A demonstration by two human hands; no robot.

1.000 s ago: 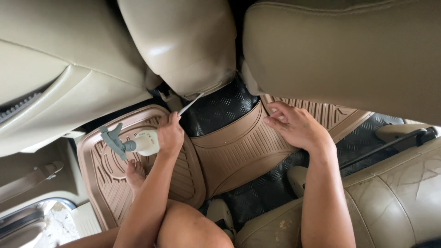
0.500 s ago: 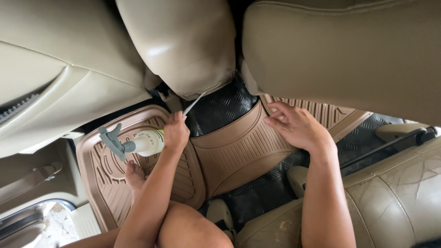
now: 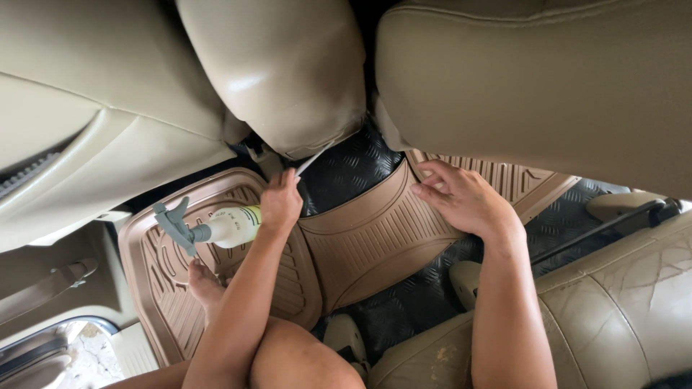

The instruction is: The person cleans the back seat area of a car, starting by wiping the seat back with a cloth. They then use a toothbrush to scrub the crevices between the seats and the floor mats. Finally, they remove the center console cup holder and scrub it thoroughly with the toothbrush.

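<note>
My left hand (image 3: pixel 281 205) grips the base of a white spray bottle (image 3: pixel 229 226), which lies sideways with its grey trigger head (image 3: pixel 175 222) pointing left over the left tan floor mat (image 3: pixel 155 288). Over at the far right corner of the ribbed tan centre mat (image 3: pixel 367 245), my right hand (image 3: pixel 461 200) rests with fingers spread, holding nothing. That mat lies over the hump between the two front seats. A bare foot (image 3: pixel 204 284) stands on the left mat below the bottle.
Two beige front seat backs (image 3: pixel 281 79) (image 3: pixel 540 86) hang over the footwell. Black checker-pattern rubber flooring (image 3: pixel 349 169) shows around the mats. A worn beige rear seat cushion (image 3: pixel 620 310) is at lower right. The door panel (image 3: pixel 79 151) and sill are at left.
My left hand has carried the spray bottle a little to the right and away from me, toward the gap between the seats. My right hand has stayed on the centre mat.
</note>
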